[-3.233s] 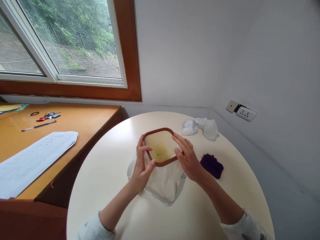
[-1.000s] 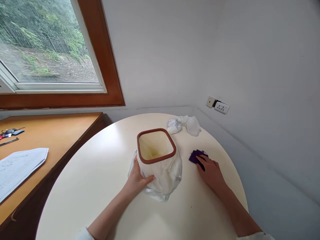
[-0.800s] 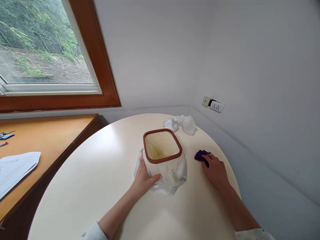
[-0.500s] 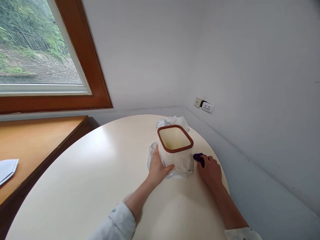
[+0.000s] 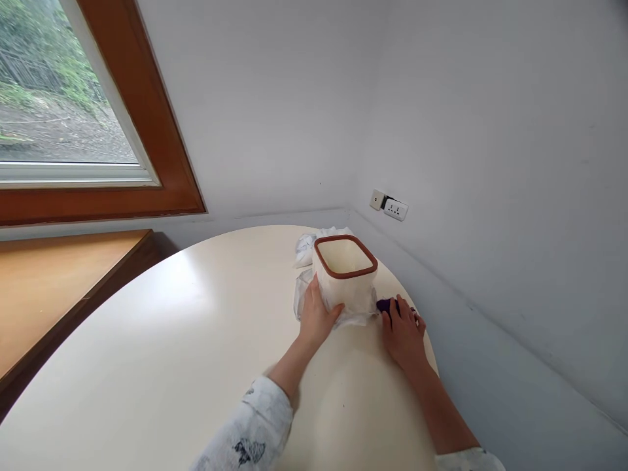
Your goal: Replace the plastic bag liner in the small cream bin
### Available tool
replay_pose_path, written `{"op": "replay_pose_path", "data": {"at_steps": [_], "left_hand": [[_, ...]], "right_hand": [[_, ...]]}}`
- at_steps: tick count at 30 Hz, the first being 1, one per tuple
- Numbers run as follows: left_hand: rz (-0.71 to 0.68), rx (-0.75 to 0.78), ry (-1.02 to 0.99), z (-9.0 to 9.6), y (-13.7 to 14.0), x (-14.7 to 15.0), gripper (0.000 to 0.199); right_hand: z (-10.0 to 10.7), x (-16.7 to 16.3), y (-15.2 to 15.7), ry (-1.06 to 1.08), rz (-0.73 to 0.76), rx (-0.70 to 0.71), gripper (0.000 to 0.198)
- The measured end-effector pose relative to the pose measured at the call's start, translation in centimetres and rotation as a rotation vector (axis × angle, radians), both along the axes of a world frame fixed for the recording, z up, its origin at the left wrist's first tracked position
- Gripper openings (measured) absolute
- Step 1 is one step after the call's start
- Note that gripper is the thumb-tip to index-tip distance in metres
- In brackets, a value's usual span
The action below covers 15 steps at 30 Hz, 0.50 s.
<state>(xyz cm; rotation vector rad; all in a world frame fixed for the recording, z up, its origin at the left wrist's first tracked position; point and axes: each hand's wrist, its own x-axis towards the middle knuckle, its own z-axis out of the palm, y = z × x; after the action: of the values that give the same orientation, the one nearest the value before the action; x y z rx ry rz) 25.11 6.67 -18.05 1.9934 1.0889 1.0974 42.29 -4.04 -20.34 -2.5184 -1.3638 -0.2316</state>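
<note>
A cream bin [image 5: 350, 291] with a brown rim stands on the table, its opening facing up. My left hand [image 5: 316, 314] is wrapped about its near left side, thumb across the front and fingers along the left wall. Thin white plastic [image 5: 303, 291] lies crumpled around the bin's base. To the right of the bin, my right hand [image 5: 403, 333] rests on a dark purple cloth [image 5: 386, 305], fingers bent over it; part of the cloth is hidden under them. Behind the bin is a crumpled white plastic bundle [image 5: 305, 248], partly covered by the bin.
The round cream table [image 5: 220, 347] reaches close to the walls on the right and at the back. A wooden desk [image 5: 59, 281] stands at the left, below a brown-framed window [image 5: 171, 190]. A white socket [image 5: 395, 209] is on the right wall.
The bin has shifted slightly back and right with my left hand, covering more of the bundle behind. My right hand's fingers have spread forward over the cloth. The head view has turned a little right.
</note>
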Motion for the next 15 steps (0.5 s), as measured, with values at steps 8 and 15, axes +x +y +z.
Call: {"op": "replay_pose_path", "data": {"at_steps": [8,15], "left_hand": [[0.07,0.077,0.037,-0.7,0.2,1.8,0.083],[0.085,0.042,0.026,-0.9,0.0,2.4,0.081]], "right_hand": [[-0.7,0.1,0.0,-0.005,0.061,-0.065,0.051],[0.1,-0.1,-0.6,0.042,0.085,-0.033,0.046]]}}
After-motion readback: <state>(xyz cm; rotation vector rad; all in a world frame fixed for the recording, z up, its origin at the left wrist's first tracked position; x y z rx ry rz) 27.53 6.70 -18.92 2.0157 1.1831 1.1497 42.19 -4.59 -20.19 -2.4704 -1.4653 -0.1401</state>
